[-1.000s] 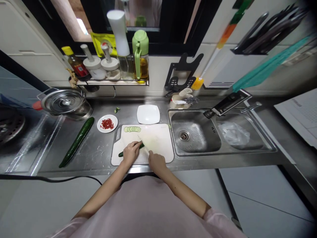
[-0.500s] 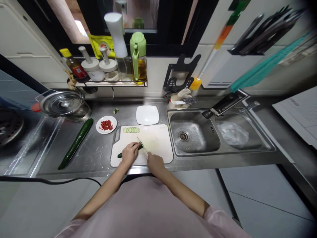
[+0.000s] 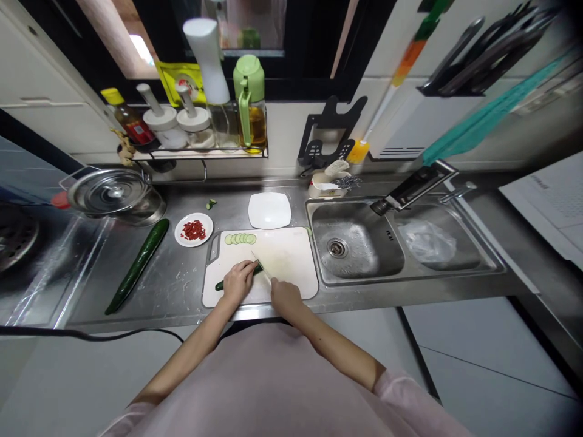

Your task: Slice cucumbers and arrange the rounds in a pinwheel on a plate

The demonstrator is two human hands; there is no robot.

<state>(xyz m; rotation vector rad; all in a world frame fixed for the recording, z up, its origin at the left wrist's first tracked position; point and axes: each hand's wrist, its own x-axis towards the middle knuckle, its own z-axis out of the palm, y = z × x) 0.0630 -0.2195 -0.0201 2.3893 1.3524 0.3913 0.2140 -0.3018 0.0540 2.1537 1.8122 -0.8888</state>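
Note:
On a white cutting board (image 3: 296, 267) lies a dark green cucumber piece (image 3: 220, 285), and my left hand (image 3: 238, 281) is closed over it near its right end. My right hand (image 3: 286, 298) grips the handle of a kitchen knife (image 3: 263, 265). The thin blade points up and left, at the cucumber's right end close to my left fingertips; whether it has entered the flesh I cannot tell. A row of overlapping pale cucumber slices (image 3: 240, 239) rests along the board's upper left.
Left of the board are a whole cucumber (image 3: 137, 266) and a small plate (image 3: 179, 239) with chopped red pieces. Behind stands a white square plate (image 3: 269, 210). A double sink (image 3: 364, 282) borders the board on the right. A lidded pot (image 3: 152, 206) stands at the back left.
The whole view has shifted slightly. Both hands, the knife and the cucumber piece keep nearly the same places on the board.

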